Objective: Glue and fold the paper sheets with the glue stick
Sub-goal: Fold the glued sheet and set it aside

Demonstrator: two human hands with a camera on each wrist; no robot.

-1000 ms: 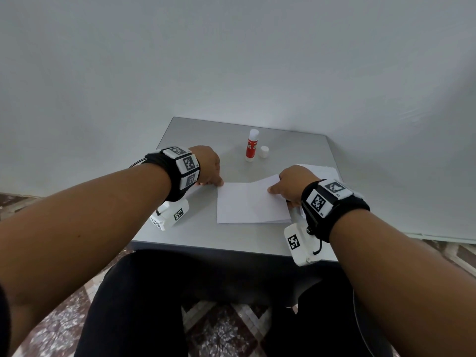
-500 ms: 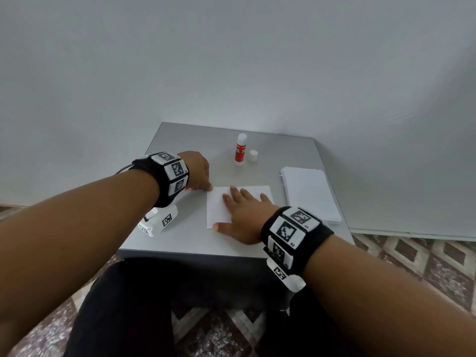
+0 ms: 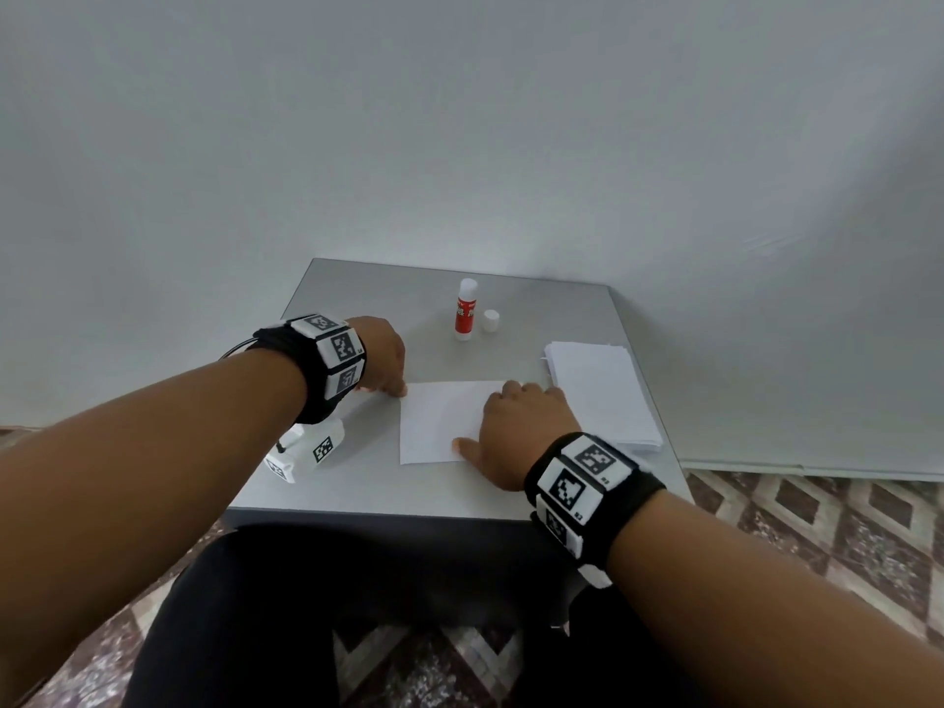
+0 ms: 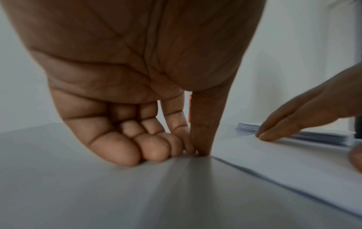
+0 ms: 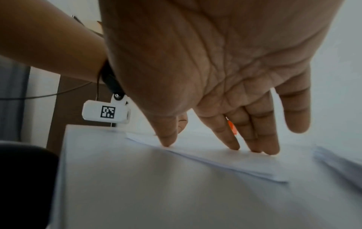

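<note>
A white folded sheet (image 3: 434,421) (image 4: 274,164) (image 5: 225,161) lies flat in the middle of the grey table (image 3: 368,493). My left hand (image 3: 398,390) (image 4: 197,152) has curled fingers; its thumb and index tips meet on the sheet's far left corner and pin it down. On the sheet's right half my right hand (image 3: 485,416) (image 5: 211,145) lies palm down with straight fingers pressing the paper. The red and white glue stick (image 3: 466,310) (image 5: 232,127) stands uncapped behind the sheet, with its white cap (image 3: 491,321) beside it.
A stack of white sheets (image 3: 603,396) (image 4: 246,127) (image 5: 342,162) lies at the table's right edge, close to my right hand. A white wall rises directly behind the table. My lap is under the near edge, and patterned floor shows to the right.
One second ago my right hand held the lifted flap's edge. It then laid the flap down, flattened onto the sheet and slid a little to the right. The left hand stayed at the corner.
</note>
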